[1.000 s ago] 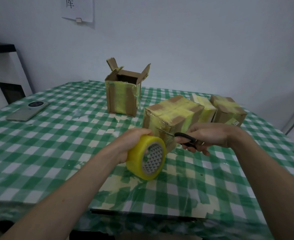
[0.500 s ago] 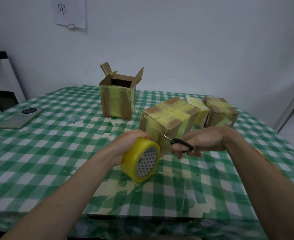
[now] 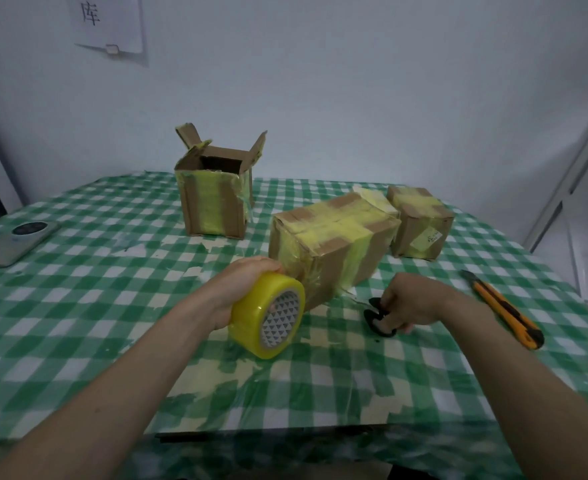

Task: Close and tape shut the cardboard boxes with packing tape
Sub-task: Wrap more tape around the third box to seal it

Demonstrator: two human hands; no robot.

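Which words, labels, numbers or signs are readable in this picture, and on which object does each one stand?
"库": one large character, cut off by the top edge, on the paper sheet on the wall.
Yellow sticker on the far right taped box: it has markings, but too small to read.
Tape roll core: only a triangle pattern, no words.
Phone and utility knife: no readable text.
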